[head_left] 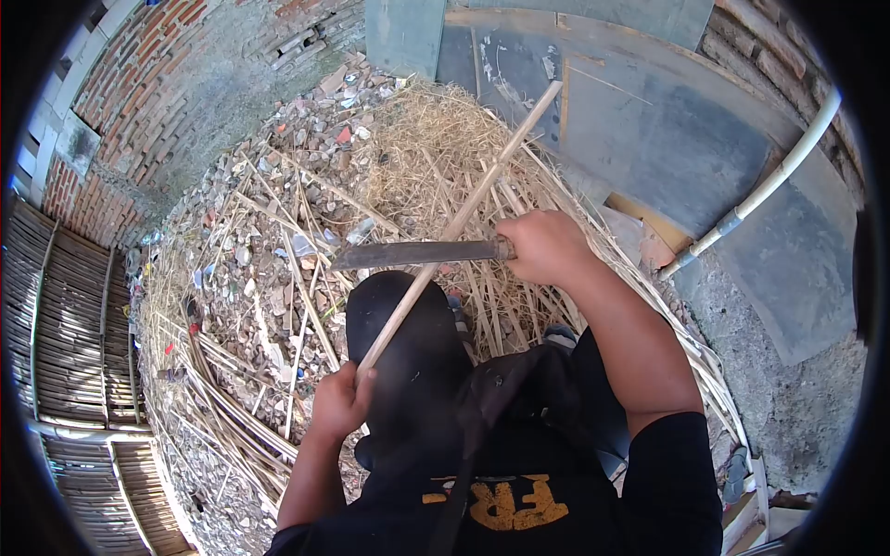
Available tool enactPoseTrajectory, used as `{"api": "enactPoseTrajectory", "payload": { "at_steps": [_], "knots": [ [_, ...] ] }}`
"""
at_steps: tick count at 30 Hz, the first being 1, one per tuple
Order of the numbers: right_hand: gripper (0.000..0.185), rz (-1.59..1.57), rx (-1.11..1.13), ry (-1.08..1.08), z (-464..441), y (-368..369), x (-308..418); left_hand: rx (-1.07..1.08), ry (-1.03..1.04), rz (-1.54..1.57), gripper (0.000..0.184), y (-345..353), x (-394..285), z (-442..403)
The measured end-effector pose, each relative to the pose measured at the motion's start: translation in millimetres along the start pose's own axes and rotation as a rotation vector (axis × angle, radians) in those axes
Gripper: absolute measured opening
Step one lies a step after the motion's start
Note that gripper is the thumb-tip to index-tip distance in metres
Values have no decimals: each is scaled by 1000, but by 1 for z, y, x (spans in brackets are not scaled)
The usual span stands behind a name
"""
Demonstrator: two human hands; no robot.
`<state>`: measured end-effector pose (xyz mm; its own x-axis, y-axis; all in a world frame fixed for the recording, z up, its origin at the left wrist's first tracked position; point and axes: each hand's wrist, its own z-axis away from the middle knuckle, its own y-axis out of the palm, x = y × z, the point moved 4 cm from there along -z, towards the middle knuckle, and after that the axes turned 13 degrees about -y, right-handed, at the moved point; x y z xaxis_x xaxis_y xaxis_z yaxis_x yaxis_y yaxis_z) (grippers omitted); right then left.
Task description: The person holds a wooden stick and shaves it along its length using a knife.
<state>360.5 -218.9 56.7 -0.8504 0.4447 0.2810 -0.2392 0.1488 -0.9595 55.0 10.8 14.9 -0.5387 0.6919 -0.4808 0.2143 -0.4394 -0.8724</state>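
**Blade laid across a pale strip, one hand to each**

In the head view, my left hand (340, 405) is closed around the near end of a long, pale, narrow strip of bamboo or wood (499, 169), thumb along it. My right hand (547, 246) grips the short handle of a long, dark, flat metal blade (403, 254). I judge that I hold the strip by its end to steady it and leave the length beyond clear for the blade; whether the edge bites or merely touches, I cannot tell.

The strip slants up and away from me, its long axis running from my left hand to a far end at upper right, above dry, straw-coloured shavings (422, 139). The blade crosses it at a steep angle, nearly level across the view, its tip pointing left.
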Motion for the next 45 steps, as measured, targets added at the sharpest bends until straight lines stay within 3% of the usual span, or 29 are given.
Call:
{"api": "enactPoseTrajectory", "payload": {
  "at_steps": [3,4,8,11,14,17,18,21,22,26,29,32,36,39,43,45],
  "knots": [
    [19,-205,-67,48,-8,2,-26,-5,-10,16,40,4,12,2],
    [24,-363,-131,176,-10,1,-42,-12,-22,23,40,4,15,4],
    [39,-355,-218,333,-11,11,-82,-16,-18,20,40,-1,7,1],
    [36,-286,-263,302,-8,8,-68,43,-63,4,44,-1,9,1],
    [28,-205,-147,237,0,-6,-35,58,-72,12,44,-1,2,1],
    [20,-31,-31,56,-1,-5,-3,9,-15,20,40,0,-1,-1],
    [20,-14,-127,-47,-3,3,-1,13,3,22,39,0,1,-1],
    [18,-125,-85,23,-9,6,-23,-11,54,14,38,2,10,-1],
    [23,-300,-141,142,-9,2,-37,-44,48,9,38,5,16,-1],
    [37,-268,-340,268,-8,8,-86,-54,36,-6,39,0,11,-1],
    [30,-213,-361,265,-3,0,-69,-39,32,2,39,1,12,-2],
    [26,-164,-213,222,2,-12,-37,-14,21,21,40,4,8,-2],
    [23,47,-79,-36,-2,-2,-6,-7,13,7,40,2,2,-4],
    [15,-56,-126,4,-7,-3,-22,-16,7,-14,41,2,11,-5],
    [30,-333,-316,286,-13,7,-95,-57,22,-20,41,-1,6,-1],
    [34,-249,-376,318,-7,6,-93,-20,4,-34,41,-2,6,-2]
  ]
}}
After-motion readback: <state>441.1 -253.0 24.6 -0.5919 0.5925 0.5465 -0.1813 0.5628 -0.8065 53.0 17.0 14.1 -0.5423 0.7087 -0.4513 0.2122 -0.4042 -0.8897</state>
